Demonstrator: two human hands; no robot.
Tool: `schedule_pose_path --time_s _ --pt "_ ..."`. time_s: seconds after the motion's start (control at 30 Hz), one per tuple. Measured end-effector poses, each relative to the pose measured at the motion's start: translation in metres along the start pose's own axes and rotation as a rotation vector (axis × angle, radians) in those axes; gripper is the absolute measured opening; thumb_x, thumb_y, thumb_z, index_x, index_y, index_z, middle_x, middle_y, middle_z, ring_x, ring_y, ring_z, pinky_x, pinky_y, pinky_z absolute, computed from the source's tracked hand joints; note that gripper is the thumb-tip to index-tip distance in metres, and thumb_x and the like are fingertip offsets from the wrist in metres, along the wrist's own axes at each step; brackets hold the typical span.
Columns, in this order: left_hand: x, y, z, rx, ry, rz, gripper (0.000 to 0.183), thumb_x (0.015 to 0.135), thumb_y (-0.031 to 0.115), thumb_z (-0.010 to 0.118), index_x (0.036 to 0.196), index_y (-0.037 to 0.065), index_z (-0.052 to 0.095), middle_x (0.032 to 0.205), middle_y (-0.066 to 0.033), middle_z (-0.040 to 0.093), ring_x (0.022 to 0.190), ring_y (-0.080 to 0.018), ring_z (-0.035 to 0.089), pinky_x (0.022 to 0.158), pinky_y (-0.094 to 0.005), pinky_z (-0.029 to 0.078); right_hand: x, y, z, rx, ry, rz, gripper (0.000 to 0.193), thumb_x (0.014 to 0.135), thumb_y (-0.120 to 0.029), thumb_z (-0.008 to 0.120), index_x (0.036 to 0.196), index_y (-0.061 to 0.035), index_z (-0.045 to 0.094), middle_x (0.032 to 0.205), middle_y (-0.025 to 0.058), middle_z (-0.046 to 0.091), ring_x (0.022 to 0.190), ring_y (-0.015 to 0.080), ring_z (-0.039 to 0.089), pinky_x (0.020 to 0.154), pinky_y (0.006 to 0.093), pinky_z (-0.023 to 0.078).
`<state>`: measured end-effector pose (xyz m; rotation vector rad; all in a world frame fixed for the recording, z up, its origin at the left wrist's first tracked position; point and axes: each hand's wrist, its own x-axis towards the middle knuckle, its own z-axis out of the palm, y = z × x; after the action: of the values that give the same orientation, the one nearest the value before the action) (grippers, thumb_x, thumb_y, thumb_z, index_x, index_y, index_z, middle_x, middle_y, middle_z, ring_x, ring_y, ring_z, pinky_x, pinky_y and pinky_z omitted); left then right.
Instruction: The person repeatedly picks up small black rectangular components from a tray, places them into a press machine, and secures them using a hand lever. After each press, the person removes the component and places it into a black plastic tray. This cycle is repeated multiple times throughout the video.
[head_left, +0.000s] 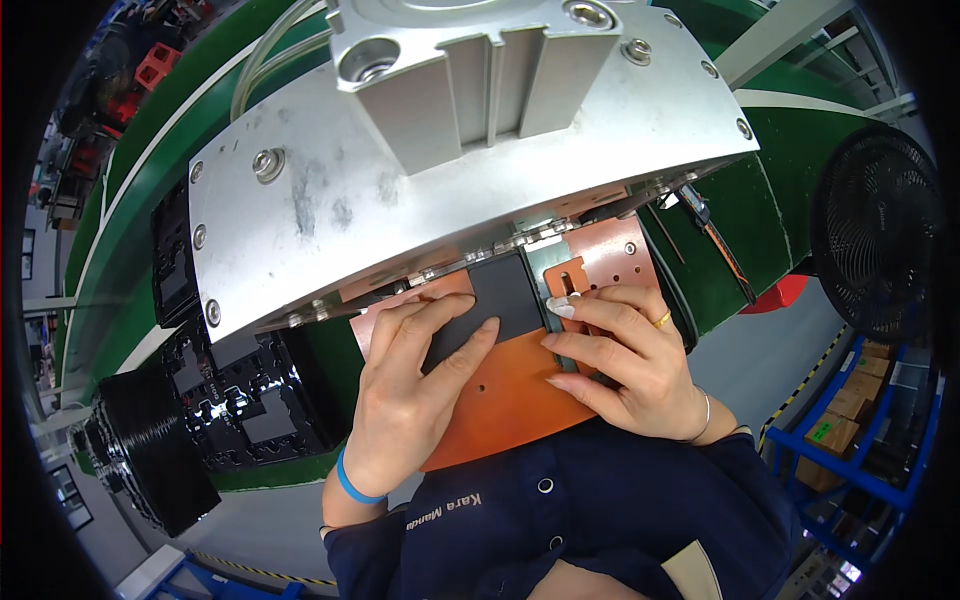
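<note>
A dark grey flat plate (507, 300) lies on an orange base plate (515, 395) in front of me, below a large metal fixture. My left hand (410, 365) is closed over the grey plate's left part, thumb and index finger pressed on its surface. At the plate's right side is my right hand (635, 360). Its fingers are apart, with bent tips resting beside a greenish strip (545, 265). White wrapping covers one right fingertip. Partly under the right fingers lies a small orange slotted piece (567, 278). What lies beneath both palms is hidden.
The silver metal fixture (300, 215) overhangs the far side of the plates. Black molded trays (265, 400) stand at left. A utility knife (700, 210) lies on the green surface at right, near a black fan (875, 230). Cardboard boxes (850, 400) sit on a blue rack.
</note>
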<state>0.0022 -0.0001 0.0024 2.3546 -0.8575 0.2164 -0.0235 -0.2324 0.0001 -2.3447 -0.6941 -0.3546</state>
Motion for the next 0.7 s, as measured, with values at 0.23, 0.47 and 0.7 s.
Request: schedule_pose_path --time_s 0.23,0.47,0.7 --pt "0.002 0.004 -0.003 0.022 -0.043 -0.011 0.044 0.066 -0.001 0.068 0.11 0.006 0.072 0.115 -0.0137 0.06 0.101 -0.0287 0.055 0.085 -0.0351 0.051 -0.001 0.0 0.001 0.028 0.003 -0.014 0.032 0.065 -0.015 0.082 0.094 -0.0086 0.071 0.112 0.0049 0.065 0.099 0.0249 0.056 0.081 0.0339 0.047" --pt "0.003 0.006 -0.004 0.06 -0.061 -0.005 0.047 0.064 0.002 0.069 0.111 0.006 0.072 0.115 -0.014 0.061 0.098 -0.0269 0.055 0.081 -0.0329 0.052 -0.008 0.003 0.001 0.063 0.223 0.04 0.025 0.061 -0.01 0.083 0.082 -0.0072 0.069 0.09 0.0052 0.069 0.083 0.0243 0.06 0.07 0.0302 0.047" --pt "0.002 0.005 -0.003 0.064 -0.051 -0.002 0.047 0.064 0.002 0.069 0.111 0.005 0.072 0.115 -0.014 0.061 0.098 -0.027 0.055 0.081 -0.0327 0.052 -0.011 0.002 0.0 0.021 0.242 0.083 0.019 0.069 -0.012 0.079 0.08 -0.0048 0.065 0.096 0.0105 0.068 0.082 0.0263 0.057 0.076 0.0351 0.046"
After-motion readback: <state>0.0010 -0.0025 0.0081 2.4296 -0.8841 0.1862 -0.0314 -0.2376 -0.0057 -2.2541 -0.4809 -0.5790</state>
